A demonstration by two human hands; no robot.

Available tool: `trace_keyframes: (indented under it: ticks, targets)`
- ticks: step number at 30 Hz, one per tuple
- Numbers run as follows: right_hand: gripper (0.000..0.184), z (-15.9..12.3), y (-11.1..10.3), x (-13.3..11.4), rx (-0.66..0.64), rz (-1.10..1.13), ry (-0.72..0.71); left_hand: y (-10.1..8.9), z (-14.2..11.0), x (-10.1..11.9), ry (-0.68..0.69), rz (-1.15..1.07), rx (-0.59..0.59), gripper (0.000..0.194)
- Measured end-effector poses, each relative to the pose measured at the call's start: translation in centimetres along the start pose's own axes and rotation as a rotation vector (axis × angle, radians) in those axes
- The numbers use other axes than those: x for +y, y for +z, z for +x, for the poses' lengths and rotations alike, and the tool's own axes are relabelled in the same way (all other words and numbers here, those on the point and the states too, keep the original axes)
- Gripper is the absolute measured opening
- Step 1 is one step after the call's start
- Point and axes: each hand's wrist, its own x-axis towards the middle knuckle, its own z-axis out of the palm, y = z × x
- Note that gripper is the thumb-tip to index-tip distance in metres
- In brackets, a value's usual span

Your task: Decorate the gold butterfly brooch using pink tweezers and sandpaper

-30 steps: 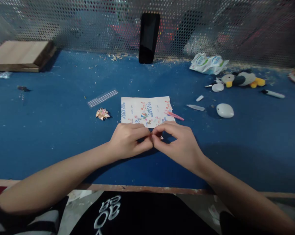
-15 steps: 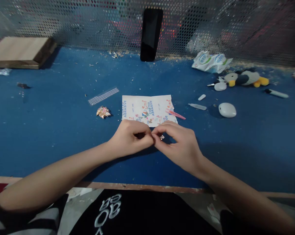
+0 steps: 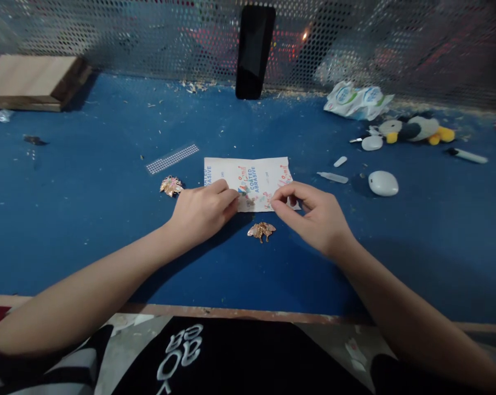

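Observation:
A sheet of white printed abrasive paper lies on the blue table, with small coloured bits scattered on it. Over its lower left corner is my left hand, fingers curled together; whatever they hold is hidden. My right hand is at the paper's lower right, thumb and forefinger pinched. Anything between those fingertips is too small to make out. Below the paper, between both hands, rests a gold and pink butterfly-shaped ornament. A similar leaf-like ornament sits just beyond my left hand.
A strip of tiny gems lies left of the paper. To the right are a white rounded case, a small clear tube, a plush duck and a wipes packet. A phone leans on the mesh; wooden boards are far left.
My hands, fingertips together before, have moved apart and toward the paper. The butterfly ornament now shows fully on the table. The pink tweezers on the paper's right are no longer visible.

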Motion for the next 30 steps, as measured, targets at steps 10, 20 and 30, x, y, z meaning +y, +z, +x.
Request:
trace_keyframes:
  ticks: [10, 20, 30]
  targets:
    - [0.019, -0.5, 0.6, -0.7, -0.144, 0.296, 0.211, -1.3, 0.2, 2.4, -0.039, -0.734, 0.205, 0.008]
    - [0.014, -0.8, 1.0, -0.4, -0.184, 0.526, 0.350, -1.0, -0.2, 2.4, 0.069, -0.671, 0.285, 0.010]
    - [0.009, -0.9, 1.0, -1.2, -0.205, 0.701, 0.328, -1.2, -0.2, 2.4, 0.122, -0.665, 0.362, 0.008]
